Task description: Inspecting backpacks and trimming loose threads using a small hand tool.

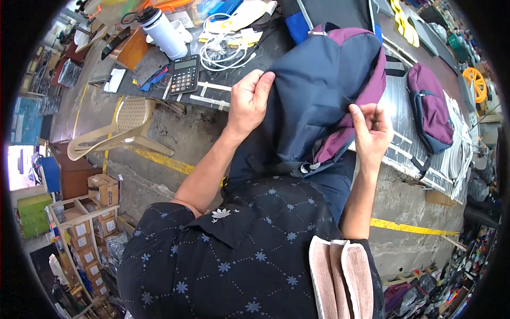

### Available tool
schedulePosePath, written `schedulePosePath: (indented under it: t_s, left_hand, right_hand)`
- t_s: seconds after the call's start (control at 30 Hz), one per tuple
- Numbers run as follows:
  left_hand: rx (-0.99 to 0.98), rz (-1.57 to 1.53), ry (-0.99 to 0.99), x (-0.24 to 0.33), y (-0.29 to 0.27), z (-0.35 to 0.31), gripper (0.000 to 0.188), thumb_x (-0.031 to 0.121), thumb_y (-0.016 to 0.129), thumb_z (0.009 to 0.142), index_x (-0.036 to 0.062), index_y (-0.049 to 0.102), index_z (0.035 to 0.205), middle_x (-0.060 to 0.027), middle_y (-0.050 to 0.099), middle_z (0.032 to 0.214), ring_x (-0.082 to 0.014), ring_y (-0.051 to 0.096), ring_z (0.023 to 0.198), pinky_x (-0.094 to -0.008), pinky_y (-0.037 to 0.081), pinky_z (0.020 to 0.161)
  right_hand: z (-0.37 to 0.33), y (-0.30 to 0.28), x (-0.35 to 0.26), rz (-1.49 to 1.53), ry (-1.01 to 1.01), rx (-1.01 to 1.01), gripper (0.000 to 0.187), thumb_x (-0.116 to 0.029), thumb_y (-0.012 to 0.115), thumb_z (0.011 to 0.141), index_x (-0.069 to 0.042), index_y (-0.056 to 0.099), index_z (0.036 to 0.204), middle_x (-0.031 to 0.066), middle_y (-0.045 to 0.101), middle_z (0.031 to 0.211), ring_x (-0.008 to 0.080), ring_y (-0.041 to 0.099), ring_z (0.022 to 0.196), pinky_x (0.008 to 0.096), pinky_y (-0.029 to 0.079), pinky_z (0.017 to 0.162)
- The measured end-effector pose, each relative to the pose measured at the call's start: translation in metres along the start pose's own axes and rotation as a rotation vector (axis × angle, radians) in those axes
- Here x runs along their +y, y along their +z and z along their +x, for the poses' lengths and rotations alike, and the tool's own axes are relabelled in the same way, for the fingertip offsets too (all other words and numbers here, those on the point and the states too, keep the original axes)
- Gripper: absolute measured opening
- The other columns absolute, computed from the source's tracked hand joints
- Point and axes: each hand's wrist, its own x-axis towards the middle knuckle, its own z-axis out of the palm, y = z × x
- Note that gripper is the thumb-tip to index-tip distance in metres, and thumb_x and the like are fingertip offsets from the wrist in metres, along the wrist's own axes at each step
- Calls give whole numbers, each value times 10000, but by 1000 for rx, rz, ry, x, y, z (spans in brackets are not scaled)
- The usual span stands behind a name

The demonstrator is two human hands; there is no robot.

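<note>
Nearest, a dark shirt [234, 260] dotted with blue flowers is seen filling the bottom of the frame, with a folded towel [340, 279] draped at lower right. Now the bag [319, 95], navy and purple, is held upper centre, its lower end close against the wearer. Its navy side is pinched by the left hand [248, 101], grip clamped between thumb and curled fingers; over at the purple edge, the cloth is pinched by the right hand [373, 130], grip closed there too. Just beyond, at upper right, a purple pouch [433, 109] is laid on the silvery tabletop [399, 101]. Across at upper left, a calculator [185, 74] is set near a looped white cable [223, 50], a white bottle [164, 37] stood behind; below them, a beige chair [133, 117] is parked on the floor [175, 133]. Farther off at upper right, a yellow wheel [474, 85] is glimpsed.
</note>
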Motion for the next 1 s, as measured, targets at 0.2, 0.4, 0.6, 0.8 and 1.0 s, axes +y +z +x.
schedulePosePath:
  t_s: [0.2, 0.4, 0.6, 0.8, 1.0]
  left_hand:
    - [50, 3, 48, 17, 16, 7, 454, 279, 668, 1115, -1, 494, 803, -116, 389, 653, -170, 357, 618, -378, 364, 554]
    - [75, 134, 261, 50, 31, -11, 373, 154, 764, 1024, 12, 515, 786, -184, 483, 670, -370, 460, 569, -437, 394, 544]
    - [42, 163, 236, 40, 24, -15, 338, 146, 793, 1002, 13, 552, 805, -168, 521, 680, -364, 504, 578, -428, 412, 555]
    - [-62, 101, 300, 21, 15, -15, 272, 198, 824, 988, -2, 668, 890, -116, 645, 733, -279, 593, 601, -373, 467, 585]
    - [-215, -27, -92, -9, 2, -25, 166, 131, 635, 1062, -22, 689, 1026, -96, 665, 768, -127, 607, 692, -328, 478, 645]
  right_hand:
    - [-34, 3, -41, -56, -79, -164, 94, -60, 758, 1022, -9, 747, 944, -82, 556, 743, 10, 451, 659, 193, 343, 602]
    - [-50, 38, -70, -19, 237, -203, 560, -96, 934, 855, 78, 686, 1326, -100, 567, 861, -7, 437, 731, 166, 363, 638]
    - [-55, 24, -64, -398, -191, -105, 234, -31, 864, 886, 45, 760, 1081, 38, 676, 821, 104, 606, 709, 279, 514, 700]
    - [-62, 10, -59, -406, -220, -122, 173, 10, 861, 828, -43, 708, 891, 12, 606, 656, 181, 604, 594, 476, 548, 1014]
    - [-67, 26, -37, -307, -267, -340, 212, -114, 955, 794, -80, 751, 842, -15, 642, 632, 180, 637, 586, 458, 514, 1042]
